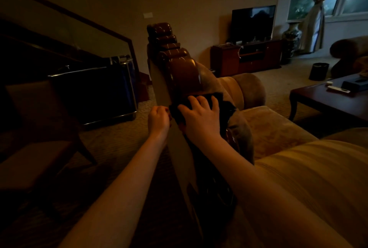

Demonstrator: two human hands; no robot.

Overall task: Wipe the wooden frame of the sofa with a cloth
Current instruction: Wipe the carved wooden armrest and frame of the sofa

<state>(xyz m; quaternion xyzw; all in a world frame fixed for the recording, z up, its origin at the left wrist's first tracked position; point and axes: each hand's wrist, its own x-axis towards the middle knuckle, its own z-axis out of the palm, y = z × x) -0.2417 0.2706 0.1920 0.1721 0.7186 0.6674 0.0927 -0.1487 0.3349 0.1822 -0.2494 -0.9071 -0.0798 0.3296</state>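
Note:
The sofa's carved, glossy dark wooden frame runs away from me along the top of the backrest. A dark cloth lies draped over the frame near its middle. My right hand presses down on the cloth with fingers spread. My left hand is curled into a fist at the cloth's left edge, beside the pale back panel of the sofa; whether it pinches the cloth is unclear in the dim light.
Tan sofa cushions lie to the right. A dark coffee table with small items stands at right, a black bin beyond it. A chair and a metal cart stand on the left. TV and cabinet at the back.

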